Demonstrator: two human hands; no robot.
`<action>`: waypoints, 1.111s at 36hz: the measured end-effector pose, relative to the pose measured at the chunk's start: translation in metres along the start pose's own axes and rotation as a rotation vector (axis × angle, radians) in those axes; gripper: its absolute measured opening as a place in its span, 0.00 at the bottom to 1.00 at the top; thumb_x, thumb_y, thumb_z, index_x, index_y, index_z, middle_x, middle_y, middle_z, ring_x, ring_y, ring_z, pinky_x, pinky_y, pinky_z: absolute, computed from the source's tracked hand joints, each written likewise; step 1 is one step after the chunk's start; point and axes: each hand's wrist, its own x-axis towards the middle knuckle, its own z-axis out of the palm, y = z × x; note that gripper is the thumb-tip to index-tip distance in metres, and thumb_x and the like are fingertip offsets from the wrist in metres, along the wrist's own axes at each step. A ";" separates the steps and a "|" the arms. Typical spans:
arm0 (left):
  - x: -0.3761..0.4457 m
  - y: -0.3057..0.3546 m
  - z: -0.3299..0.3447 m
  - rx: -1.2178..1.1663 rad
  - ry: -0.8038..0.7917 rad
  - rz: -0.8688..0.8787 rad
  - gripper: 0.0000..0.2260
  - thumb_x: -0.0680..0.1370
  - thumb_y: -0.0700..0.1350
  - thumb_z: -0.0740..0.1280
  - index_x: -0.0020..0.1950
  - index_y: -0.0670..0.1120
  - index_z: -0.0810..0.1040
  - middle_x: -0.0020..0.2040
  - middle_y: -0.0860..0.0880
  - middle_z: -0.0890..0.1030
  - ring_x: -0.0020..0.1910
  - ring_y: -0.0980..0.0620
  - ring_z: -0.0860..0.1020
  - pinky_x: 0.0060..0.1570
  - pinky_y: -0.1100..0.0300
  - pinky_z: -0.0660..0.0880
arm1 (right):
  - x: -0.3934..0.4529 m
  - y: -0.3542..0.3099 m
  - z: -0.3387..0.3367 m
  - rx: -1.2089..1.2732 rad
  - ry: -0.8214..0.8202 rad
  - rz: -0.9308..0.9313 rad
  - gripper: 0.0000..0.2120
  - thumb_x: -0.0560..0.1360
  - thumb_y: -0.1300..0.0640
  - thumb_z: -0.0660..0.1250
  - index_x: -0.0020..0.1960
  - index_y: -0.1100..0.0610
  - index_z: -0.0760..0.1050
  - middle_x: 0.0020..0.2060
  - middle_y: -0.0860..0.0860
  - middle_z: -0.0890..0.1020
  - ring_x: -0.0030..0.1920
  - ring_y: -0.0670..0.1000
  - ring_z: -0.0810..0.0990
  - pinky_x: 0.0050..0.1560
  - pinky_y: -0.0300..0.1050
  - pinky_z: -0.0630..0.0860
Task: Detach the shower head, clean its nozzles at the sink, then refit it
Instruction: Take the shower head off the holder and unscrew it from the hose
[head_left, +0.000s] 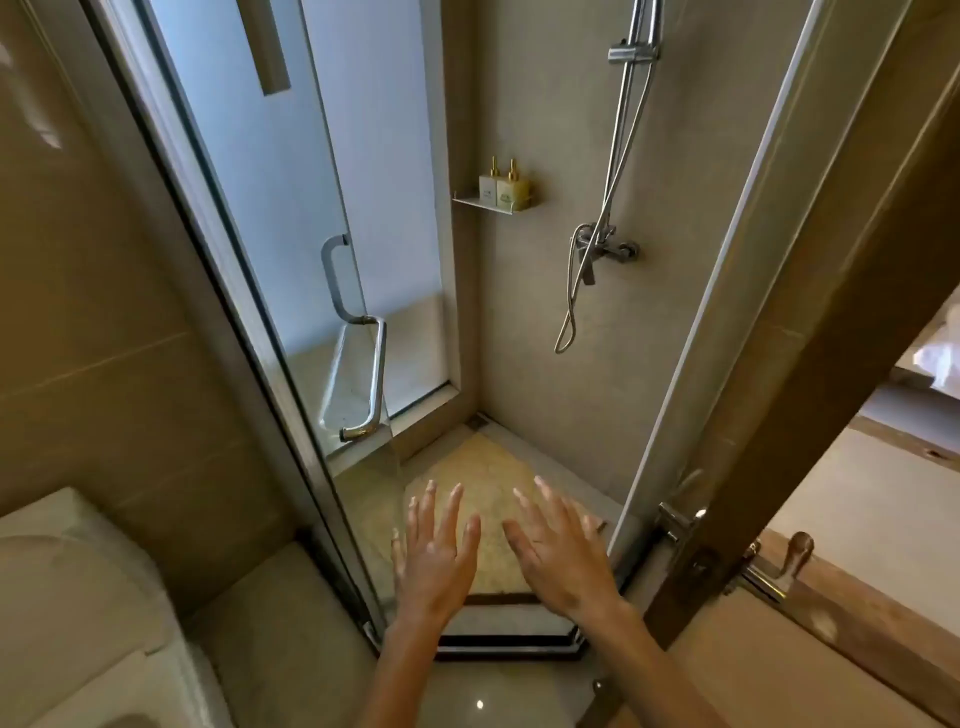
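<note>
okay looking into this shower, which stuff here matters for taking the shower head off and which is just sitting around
For the job:
shower hose
rail bracket
mixer tap
left hand and right hand, both empty

Just there:
two bottles on the shelf
glass door handle
toilet

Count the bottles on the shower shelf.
2. Both stand on the small wall shelf in the stall's corner, side by side and touching: the left bottle and the right bottle. Nothing appears hidden behind them, though the view is distant.
</note>
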 end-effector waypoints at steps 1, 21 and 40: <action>0.001 -0.002 -0.004 -0.028 -0.010 0.003 0.25 0.81 0.65 0.45 0.78 0.67 0.47 0.81 0.60 0.41 0.80 0.54 0.38 0.78 0.40 0.42 | 0.001 -0.003 -0.001 0.042 0.021 0.008 0.32 0.78 0.29 0.38 0.79 0.39 0.51 0.81 0.45 0.49 0.80 0.49 0.49 0.77 0.61 0.50; 0.047 0.002 -0.057 -0.853 -0.132 0.036 0.22 0.82 0.62 0.47 0.74 0.63 0.65 0.72 0.65 0.63 0.74 0.61 0.60 0.76 0.47 0.58 | 0.026 -0.046 -0.016 0.895 0.236 0.215 0.25 0.82 0.40 0.55 0.77 0.42 0.61 0.77 0.46 0.65 0.75 0.48 0.64 0.67 0.45 0.64; 0.169 0.047 -0.027 -0.852 -0.162 -0.001 0.28 0.77 0.66 0.49 0.76 0.62 0.59 0.80 0.60 0.55 0.79 0.59 0.53 0.78 0.43 0.52 | 0.155 0.008 -0.035 0.958 0.167 0.176 0.33 0.75 0.29 0.53 0.78 0.37 0.56 0.78 0.44 0.61 0.71 0.41 0.60 0.67 0.46 0.62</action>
